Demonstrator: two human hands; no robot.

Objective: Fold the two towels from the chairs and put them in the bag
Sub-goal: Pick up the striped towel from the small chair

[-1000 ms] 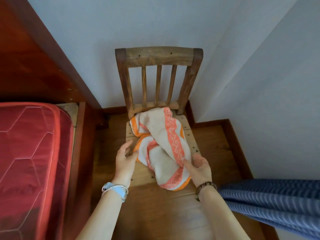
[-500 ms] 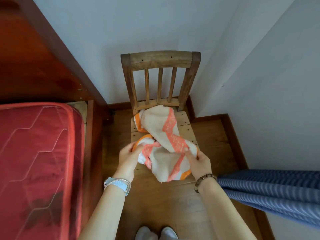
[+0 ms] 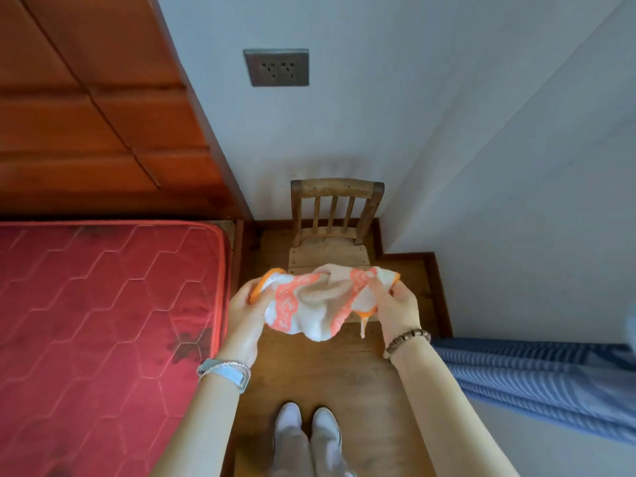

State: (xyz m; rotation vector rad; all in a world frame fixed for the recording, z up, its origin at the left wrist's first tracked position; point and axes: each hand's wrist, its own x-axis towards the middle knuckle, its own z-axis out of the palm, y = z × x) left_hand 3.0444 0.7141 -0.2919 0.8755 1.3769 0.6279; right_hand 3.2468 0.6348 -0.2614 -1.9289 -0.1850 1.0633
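Note:
A cream towel [image 3: 315, 304] with orange patterned stripes and an orange edge hangs crumpled in the air between my two hands, in front of a small wooden chair [image 3: 335, 215]. My left hand [image 3: 246, 306] grips the towel's left end. Its right end is pinched by my right hand [image 3: 395, 309]. The chair's seat is bare. No bag and no second towel are in view.
A red quilted mattress [image 3: 103, 321] on a wooden bed frame fills the left side. A blue striped curtain [image 3: 537, 376] hangs at the right. The chair stands in a narrow corner between white walls, on a wooden floor. My white shoes [image 3: 308, 425] show below.
Both hands have lifted the towel off the chair seat and pulled it toward me, spreading its ends apart. My view has risen and backed away from the chair.

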